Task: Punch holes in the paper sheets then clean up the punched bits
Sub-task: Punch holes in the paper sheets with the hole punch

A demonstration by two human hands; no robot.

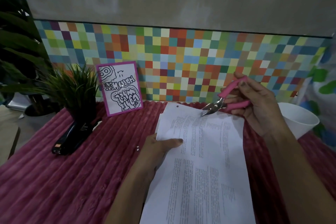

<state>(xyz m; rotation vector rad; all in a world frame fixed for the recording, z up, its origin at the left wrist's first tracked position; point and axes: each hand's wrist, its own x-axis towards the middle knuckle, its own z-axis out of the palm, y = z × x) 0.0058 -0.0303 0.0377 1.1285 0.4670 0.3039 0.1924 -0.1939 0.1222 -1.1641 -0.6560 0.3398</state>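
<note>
Your left hand (160, 146) pinches the stack of white printed paper sheets (200, 160), centre frame, at its left edge, thumb on top. Your right hand (254, 103) grips the pink-handled metal hole punch (223, 102), jaws apart at the stack's top edge. One punched hole (177, 106) shows top left. Seat the edge fully, level with that hole, then squeeze. White punched bits (137, 148) lie on the ribbed pink desk (72, 178).

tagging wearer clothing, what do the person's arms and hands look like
The left forearm and right forearm are bare to the frame's edge, no sleeve in view. The left hand and right hand wear no gloves, and no ring, watch or bracelet shows. The thumbnails look dark, perhaps painted; dim light leaves that unsure.
</note>
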